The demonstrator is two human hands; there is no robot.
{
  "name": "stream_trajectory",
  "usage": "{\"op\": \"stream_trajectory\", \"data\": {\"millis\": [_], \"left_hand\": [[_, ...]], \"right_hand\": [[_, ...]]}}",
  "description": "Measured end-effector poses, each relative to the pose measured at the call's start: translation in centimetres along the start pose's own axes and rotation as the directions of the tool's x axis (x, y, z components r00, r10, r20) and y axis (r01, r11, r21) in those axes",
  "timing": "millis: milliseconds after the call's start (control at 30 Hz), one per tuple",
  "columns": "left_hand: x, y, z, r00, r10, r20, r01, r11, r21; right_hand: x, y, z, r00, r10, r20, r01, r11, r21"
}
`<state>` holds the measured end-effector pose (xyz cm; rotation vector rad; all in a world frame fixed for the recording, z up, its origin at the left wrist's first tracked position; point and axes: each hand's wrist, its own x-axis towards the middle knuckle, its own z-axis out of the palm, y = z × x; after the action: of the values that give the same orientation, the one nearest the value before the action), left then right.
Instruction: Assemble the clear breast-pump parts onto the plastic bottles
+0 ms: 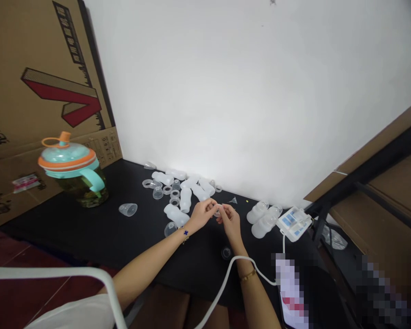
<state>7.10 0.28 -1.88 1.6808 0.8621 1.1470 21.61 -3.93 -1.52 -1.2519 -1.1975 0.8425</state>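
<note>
Small clear plastic piece (217, 212), held between both hands above a black tabletop (89, 233). In the head view, left hand (202, 215) and right hand (230, 223) close together, fingers pressed in from either side in a pinch, most of the piece hidden by them. Just past the right hand, a small clear funnel (232, 200); below it, a dark round piece (226, 252). Just beside the left hand, a frosted plastic bottle (176, 215) on its side, with more frosted bottles (192, 189) and clear rings (174, 194) scattered toward the white wall (226, 91). Farther right, two bottles (262, 219) next to a white electronic unit with blue labels (293, 224), its white cable (226, 278) running past the right wrist. Far left, a clear cup (128, 209) and a pitcher with a turquoise-and-orange lid (70, 160).
</note>
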Motion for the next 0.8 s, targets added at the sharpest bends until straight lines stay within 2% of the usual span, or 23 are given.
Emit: {"op": "stream_trajectory", "data": {"millis": [267,600,700,800], "left_hand": [[-0.07,0.31,0.13,1.0,0.008,-0.011,-0.008,0.999,0.031],[-0.07,0.06,0.14,0.999,0.027,-0.022,-0.026,0.998,0.056],[-0.09,0.22,0.13,0.999,0.027,-0.027,-0.027,1.0,0.011],[0.0,0.36,0.04,0.999,0.004,-0.044,-0.007,0.999,-0.053]], "right_hand": [[-0.16,-0.38,-0.01,1.0,-0.017,-0.009,0.017,1.0,-0.021],[-0.19,0.4,-0.04,0.999,-0.043,-0.022,0.042,0.997,-0.072],[-0.13,0.29,0.04,0.999,-0.012,-0.045,0.011,1.0,-0.01],[0.02,0.08,-0.04,0.996,0.061,-0.07,-0.052,0.99,0.131]]}}
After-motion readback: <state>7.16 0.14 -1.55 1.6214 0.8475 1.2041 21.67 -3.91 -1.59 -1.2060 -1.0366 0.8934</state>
